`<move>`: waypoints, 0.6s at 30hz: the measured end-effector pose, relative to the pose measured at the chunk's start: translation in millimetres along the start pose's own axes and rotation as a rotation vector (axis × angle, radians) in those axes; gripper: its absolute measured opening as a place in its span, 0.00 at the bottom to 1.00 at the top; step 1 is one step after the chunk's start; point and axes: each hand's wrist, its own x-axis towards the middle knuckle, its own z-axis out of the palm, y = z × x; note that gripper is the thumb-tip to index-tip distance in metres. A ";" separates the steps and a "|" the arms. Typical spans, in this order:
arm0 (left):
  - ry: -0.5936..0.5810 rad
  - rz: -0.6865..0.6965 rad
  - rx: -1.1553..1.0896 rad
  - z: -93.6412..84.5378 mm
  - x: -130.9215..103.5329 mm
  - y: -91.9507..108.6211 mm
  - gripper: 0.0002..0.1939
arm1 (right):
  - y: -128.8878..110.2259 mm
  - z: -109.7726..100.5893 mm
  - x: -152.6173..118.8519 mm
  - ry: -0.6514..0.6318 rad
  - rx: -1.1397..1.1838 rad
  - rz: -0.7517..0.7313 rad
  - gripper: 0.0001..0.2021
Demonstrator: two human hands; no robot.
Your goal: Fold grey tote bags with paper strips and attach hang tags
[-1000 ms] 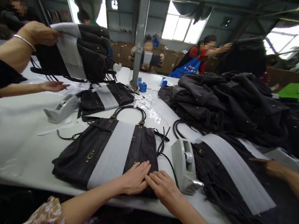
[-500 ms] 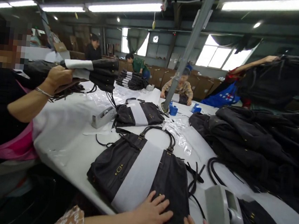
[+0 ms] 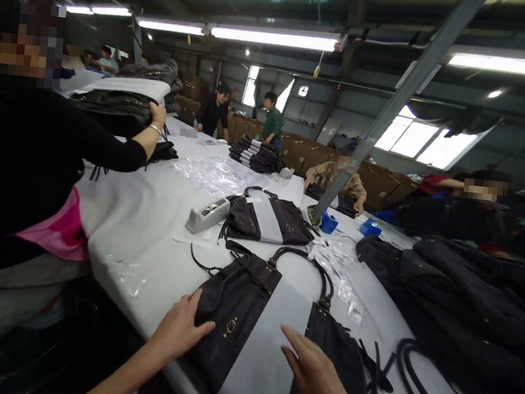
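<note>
A dark handbag (image 3: 242, 306) wrapped in a white paper band (image 3: 267, 346) lies flat on the white table (image 3: 139, 222) right in front of me. My left hand (image 3: 181, 328) rests open on the bag's left edge, thumb over its dark panel. My right hand (image 3: 317, 372) lies flat, fingers apart, on the bag just right of the band. Neither hand holds anything. The bag's two loop handles (image 3: 302, 264) point away from me.
A second banded bag (image 3: 267, 219) and a grey tape dispenser (image 3: 207, 215) lie farther up the table. A heap of dark bags (image 3: 469, 310) fills the right side. A person in black at left lifts a banded bag (image 3: 118, 99). Other workers stand beyond. A slanted metal pole (image 3: 391, 110) rises from the table.
My view swung left and up. My left hand moved from the bag's right part to its left edge, and my right hand came onto the bag. The person at left raised a bag.
</note>
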 end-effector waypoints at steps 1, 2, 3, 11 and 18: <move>0.013 -0.009 -0.044 5.6 -0.8 -2.8 0.37 | -0.4 -1.4 33.5 -0.037 0.014 -0.045 0.18; 0.024 -0.015 -0.072 10.1 -1.0 -4.1 0.37 | -0.1 -0.3 66.7 -0.084 0.012 -0.102 0.18; 0.029 -0.019 -0.087 13.2 -0.5 -4.3 0.36 | 0.7 3.5 98.8 -0.137 -0.004 -0.168 0.19; -0.063 -0.020 -0.041 1.8 19.8 4.5 0.23 | 17.4 62.6 250.8 -0.501 -0.043 -0.547 0.10; -0.220 0.138 -0.323 -16.9 37.5 -9.2 0.17 | 49.7 48.6 274.9 -0.567 0.033 -0.468 0.11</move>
